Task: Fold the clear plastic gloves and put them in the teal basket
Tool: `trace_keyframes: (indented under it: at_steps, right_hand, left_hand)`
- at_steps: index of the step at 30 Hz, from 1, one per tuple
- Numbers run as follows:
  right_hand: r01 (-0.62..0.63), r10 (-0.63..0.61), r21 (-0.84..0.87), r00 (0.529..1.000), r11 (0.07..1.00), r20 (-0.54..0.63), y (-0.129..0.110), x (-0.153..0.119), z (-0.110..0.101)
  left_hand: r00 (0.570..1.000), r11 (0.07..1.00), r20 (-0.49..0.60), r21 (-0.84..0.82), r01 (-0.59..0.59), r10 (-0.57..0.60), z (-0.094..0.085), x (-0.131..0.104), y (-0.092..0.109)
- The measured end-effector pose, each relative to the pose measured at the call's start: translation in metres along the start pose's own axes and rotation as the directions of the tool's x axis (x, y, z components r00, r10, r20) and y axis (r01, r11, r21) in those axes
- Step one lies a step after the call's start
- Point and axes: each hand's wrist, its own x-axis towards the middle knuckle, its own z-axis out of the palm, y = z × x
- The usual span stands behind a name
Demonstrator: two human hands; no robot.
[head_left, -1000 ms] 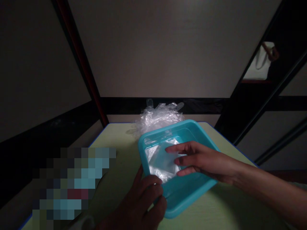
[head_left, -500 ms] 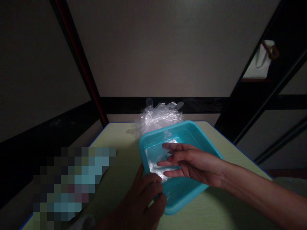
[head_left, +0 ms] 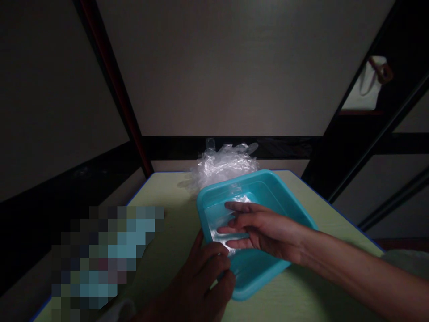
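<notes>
A turquoise plastic basin (head_left: 259,290) sits at an angle on the pale yellow table. My left hand (head_left: 209,273) is closed over its near left rim, with the fingers curled inward. Thin, shiny clear plastic (head_left: 214,221) lies flat on the basin's floor, partly covered by my right hand (head_left: 254,226). That hand is inside the basin, its fingers spread and pointing left over the plastic; whether they touch it I cannot tell. Behind the basin is a heap of clear disposable plastic gloves (head_left: 226,165), with some glove fingers sticking up.
A pixelated, blurred item (head_left: 124,246) lies on the table's left side. The yellow table (head_left: 174,192) has a blue edge and stands against a panelled wall (head_left: 228,80). A white bag (head_left: 368,85) rests on a shelf at the far right.
My right hand has shifted slightly left over the plastic in the basin. My left hand stays on the rim. The whole view has moved a little.
</notes>
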Motion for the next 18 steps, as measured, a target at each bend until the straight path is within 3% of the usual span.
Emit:
trace_keyframes:
  at_steps: [12, 18]
  right_hand:
    - [-0.002, 0.002, 0.001, 1.0, 1.0, 0.013, 0.0035, 0.0039, 0.0008]
    - [0.005, -0.005, -0.001, 1.0, 1.0, 0.031, 0.0014, 0.0006, 0.0002]
  left_hand:
    - [0.999, 1.0, -0.033, -0.008, -0.018, 0.018, 0.0009, 0.0015, -0.003]
    - [0.998, 0.999, 0.032, -0.003, 0.047, -0.047, -0.0016, 0.003, -0.0017]
